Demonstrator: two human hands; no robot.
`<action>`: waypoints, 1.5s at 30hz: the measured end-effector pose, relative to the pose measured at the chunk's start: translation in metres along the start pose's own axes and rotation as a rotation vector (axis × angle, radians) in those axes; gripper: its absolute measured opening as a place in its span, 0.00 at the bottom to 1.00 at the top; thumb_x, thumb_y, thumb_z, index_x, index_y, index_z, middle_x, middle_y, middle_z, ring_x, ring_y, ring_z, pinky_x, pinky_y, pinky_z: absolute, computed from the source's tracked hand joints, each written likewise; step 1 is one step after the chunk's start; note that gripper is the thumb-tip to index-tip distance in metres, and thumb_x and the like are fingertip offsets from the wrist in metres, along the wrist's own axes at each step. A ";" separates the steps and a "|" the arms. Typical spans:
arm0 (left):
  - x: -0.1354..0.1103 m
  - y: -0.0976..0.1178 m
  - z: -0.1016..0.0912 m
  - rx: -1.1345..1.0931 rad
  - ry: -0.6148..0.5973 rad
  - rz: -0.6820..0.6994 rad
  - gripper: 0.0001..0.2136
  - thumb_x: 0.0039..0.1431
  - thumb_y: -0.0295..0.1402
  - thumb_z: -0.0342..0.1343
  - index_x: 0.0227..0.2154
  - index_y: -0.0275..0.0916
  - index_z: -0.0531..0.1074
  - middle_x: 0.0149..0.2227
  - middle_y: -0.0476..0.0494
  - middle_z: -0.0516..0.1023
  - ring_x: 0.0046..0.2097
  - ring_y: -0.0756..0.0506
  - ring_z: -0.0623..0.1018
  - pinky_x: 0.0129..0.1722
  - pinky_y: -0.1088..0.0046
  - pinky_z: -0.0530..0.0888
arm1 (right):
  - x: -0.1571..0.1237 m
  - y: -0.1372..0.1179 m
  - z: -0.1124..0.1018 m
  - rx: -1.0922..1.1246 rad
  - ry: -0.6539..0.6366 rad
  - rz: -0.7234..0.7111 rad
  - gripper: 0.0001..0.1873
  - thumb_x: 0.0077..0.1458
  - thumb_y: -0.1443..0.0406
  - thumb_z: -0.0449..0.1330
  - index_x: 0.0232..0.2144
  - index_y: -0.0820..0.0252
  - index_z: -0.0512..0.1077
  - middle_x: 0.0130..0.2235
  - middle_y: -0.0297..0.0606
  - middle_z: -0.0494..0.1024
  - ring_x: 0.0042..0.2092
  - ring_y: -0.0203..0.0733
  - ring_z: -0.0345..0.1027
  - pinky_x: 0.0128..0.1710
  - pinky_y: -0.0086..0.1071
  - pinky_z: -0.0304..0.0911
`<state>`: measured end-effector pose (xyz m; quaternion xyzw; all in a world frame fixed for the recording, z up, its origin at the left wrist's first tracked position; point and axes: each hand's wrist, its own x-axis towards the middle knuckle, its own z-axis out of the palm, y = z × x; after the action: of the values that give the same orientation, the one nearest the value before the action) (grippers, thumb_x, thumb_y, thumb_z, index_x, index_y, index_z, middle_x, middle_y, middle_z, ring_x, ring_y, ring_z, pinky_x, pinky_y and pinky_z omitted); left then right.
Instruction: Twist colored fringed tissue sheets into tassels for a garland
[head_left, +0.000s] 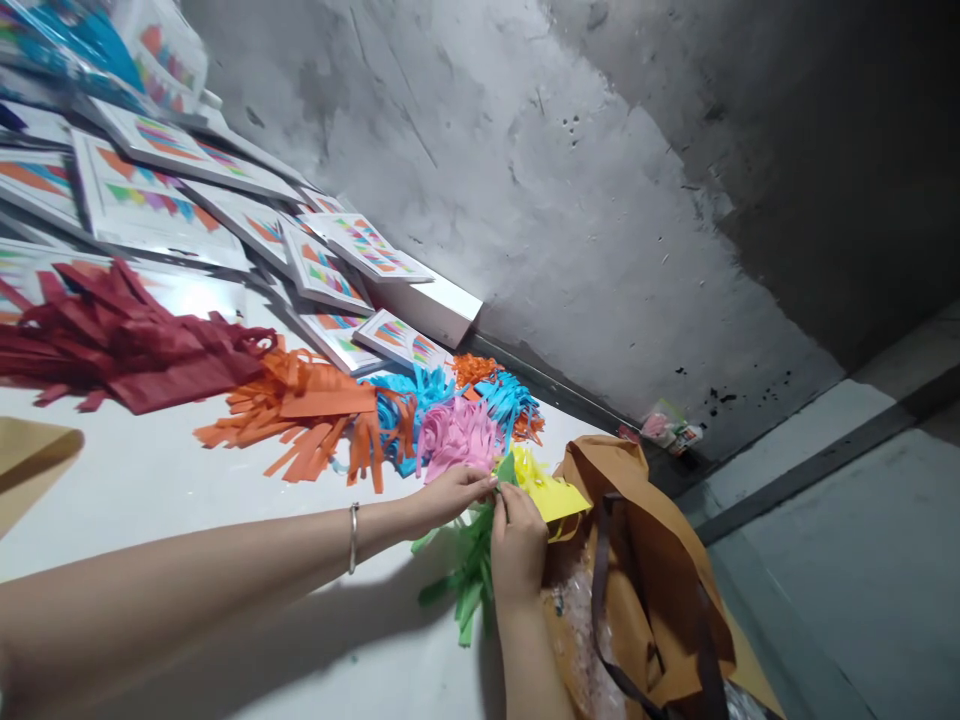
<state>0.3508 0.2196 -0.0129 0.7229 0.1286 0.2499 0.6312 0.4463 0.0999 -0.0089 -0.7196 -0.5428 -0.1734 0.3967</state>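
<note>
As its head is pinched, the green tassel fans out

Over our white table, just left of a brown bag, we have the left hand and right hand mostly closed, fingertips together on the tassel's head. We seem to be twisting or folding it; the next move likely calls for a firm pinch, strands clear. It looks thin, papery, cut into ragged strips, narrow where gripped
</note>
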 end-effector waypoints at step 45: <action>0.009 -0.017 -0.003 0.347 -0.130 0.071 0.15 0.69 0.42 0.56 0.35 0.34 0.74 0.32 0.49 0.76 0.33 0.47 0.77 0.35 0.68 0.76 | -0.001 0.005 -0.011 -0.059 -0.041 0.178 0.10 0.53 0.74 0.61 0.23 0.56 0.70 0.30 0.38 0.76 0.38 0.48 0.70 0.44 0.39 0.62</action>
<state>0.3594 0.2291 -0.0270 0.8396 0.1033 0.1989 0.4949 0.4526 0.0905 -0.0052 -0.7798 -0.4794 -0.1383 0.3780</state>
